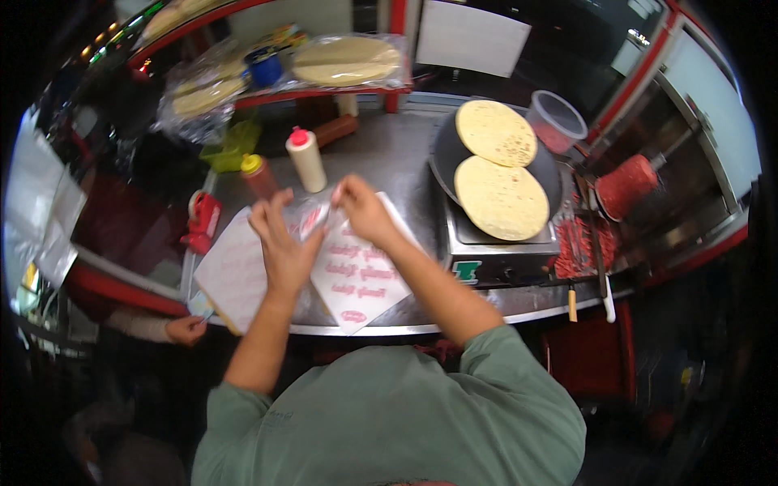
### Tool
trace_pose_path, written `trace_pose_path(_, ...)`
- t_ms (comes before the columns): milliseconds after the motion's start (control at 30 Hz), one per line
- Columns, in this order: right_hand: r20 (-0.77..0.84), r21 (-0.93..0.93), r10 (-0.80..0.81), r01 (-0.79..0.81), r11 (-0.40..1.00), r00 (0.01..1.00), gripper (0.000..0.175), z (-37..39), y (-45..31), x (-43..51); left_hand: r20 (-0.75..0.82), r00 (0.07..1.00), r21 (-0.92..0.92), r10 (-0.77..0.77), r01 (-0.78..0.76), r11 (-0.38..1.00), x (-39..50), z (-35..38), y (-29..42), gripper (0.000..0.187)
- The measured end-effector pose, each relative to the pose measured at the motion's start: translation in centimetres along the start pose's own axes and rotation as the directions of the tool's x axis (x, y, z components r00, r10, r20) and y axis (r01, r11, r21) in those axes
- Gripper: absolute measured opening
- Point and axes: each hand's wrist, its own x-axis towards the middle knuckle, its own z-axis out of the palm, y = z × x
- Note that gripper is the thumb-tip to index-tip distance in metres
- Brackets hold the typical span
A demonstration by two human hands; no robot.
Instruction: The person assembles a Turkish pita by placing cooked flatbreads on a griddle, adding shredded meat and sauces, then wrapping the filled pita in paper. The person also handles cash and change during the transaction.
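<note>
Both hands are over printed wrapping papers on the metal counter. My left hand (284, 243), fingers spread, is at the inner edge of the left paper (234, 267), beside a small folded piece of printed paper (313, 220). My right hand (363, 209) has its fingers pinched at the top of the right paper (364, 279), near that folded piece; blur hides whether they hold it. A white squeeze bottle with a red cap (307, 161) and a red sauce bottle with a yellow cap (258, 175) stand just beyond. Two flatbreads (501, 197) overlap on a round black griddle (447, 152).
Right of the griddle lie chopped red meat (577, 249), long knives (602, 267) and a meat cone on a spit (626, 187). A plastic tub (556, 121) stands behind. A red tape dispenser (202, 222) is at left, near another person's hand (186, 330). Bagged flatbreads (346, 61) lie on a shelf.
</note>
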Motion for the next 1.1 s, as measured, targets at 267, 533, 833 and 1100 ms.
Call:
trace_pose_path(267, 0.314, 0.158, 0.463, -0.527, 0.835, 0.829, 0.02, -0.1, -7.9, 8.5, 0.447, 0.823, -0.88, -0.35, 0.476, -0.004, 8.4, -2.9, -7.1, 0.047)
trace_pose_path(533, 0.393, 0.19, 0.356, -0.454, 0.87, 0.848, 0.034, 5.1, -12.7, 6.0, 0.255, 0.931, -0.852, -0.262, 0.344, 0.395, 4.5, -6.9, -3.0, 0.036)
trace_pose_path(833, 0.958, -0.026, 0.075, -0.176, 0.984, 0.278, 0.051, 12.9, -29.4, 4.2, 0.403, 0.668, -0.915, -0.626, 0.293, -0.276, -12.9, -11.0, -3.2, 0.057)
trace_pose_path(1100, 0.827, 0.028, -0.088, 0.115, 0.993, 0.556, 0.046, 27.1, -22.1, -4.8, 0.274, 0.384, -0.954, -0.882, -0.01, -0.301, -27.2, -14.4, -2.6, 0.047)
